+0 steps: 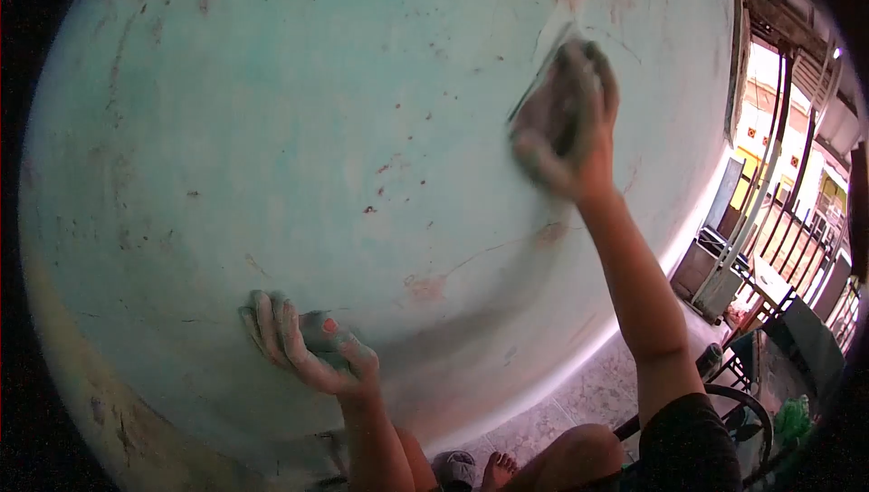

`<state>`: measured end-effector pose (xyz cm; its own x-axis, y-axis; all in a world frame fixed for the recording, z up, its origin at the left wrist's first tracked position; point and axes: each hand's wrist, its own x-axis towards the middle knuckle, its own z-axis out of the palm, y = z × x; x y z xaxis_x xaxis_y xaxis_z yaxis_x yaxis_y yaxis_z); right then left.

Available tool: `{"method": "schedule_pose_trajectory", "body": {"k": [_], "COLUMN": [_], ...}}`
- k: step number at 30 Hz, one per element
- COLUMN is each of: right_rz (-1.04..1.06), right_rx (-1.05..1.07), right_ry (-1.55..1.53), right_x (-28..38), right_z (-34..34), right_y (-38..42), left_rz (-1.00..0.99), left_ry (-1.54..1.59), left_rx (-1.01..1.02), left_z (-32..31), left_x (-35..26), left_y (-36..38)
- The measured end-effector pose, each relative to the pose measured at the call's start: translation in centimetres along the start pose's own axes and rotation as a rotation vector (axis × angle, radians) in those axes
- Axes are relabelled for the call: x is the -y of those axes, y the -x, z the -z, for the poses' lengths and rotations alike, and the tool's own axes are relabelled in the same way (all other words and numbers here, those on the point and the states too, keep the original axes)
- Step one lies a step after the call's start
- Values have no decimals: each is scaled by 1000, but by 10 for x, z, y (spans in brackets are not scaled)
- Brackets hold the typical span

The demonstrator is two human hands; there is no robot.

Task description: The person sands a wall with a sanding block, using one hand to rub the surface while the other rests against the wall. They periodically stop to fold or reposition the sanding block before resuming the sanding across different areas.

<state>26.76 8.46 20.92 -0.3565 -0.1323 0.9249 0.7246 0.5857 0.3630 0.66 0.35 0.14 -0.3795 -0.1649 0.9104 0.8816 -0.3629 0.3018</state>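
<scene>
Wall (299,157) ahead, across most of view. Right hand (587,143) upper right, block (546,110) in it, at wall. Left hand (312,358) lower left, near wall; contents unclear. Floor (584,392) below, foot (500,471) on it. Railing (797,248) far right, beyond floor.

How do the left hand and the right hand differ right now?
The left hand is low on the wall; the right hand is much higher.
The right hand grips a dark pad; the left hand is cupped, its hold unclear.
The right hand is blurred; the left hand is sharper.
Both look dusty.
</scene>
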Motion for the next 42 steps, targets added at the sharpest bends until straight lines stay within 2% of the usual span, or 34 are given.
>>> {"method": "schedule_pose_trajectory", "body": {"k": [2,3,6,8,12,15,18,25,27,30,34,36,39,42], "right_rz": [-47,13,202,499,500,669,571,535,532,529,528,506,476,478], "right_rx": [-85,-29,211,336,402,361,399,493,503,422,396,374,366,358], "right_ry": [38,39,1,15,-63,-57,-23,31,49,12,-13,-63,-132,-174], "right_x": [-22,-18,31,46,43,20,12,-1,-2,3,-2,-3,-5,-8], "right_z": [0,1,6,3,8,12,35,57,54,52,47,44,41,36], "right_y": [-6,-2,11,15,-11,-32,-47,-36,-34,-32,-28,-25,-20,-16], "left_rz": [4,1,4,0,-41,-74,-35,-42,-117,-58,-97,10,66,17], "left_ry": [26,43,17,-6,-45,-28,-5,67,-49,24,-30,18,100,85], "left_rx": [-9,-17,-31,-31,6,-7,0,17,21,5,-21,-29,-35,-31], "left_z": [-1,-2,-3,-3,2,-1,1,1,2,-1,-2,-2,-5,-4], "left_x": [1,1,-3,-2,-4,-1,-3,1,3,2,-2,-6,5,6], "left_y": [2,3,1,2,-1,3,3,6,4,8,5,8,20,18]}}
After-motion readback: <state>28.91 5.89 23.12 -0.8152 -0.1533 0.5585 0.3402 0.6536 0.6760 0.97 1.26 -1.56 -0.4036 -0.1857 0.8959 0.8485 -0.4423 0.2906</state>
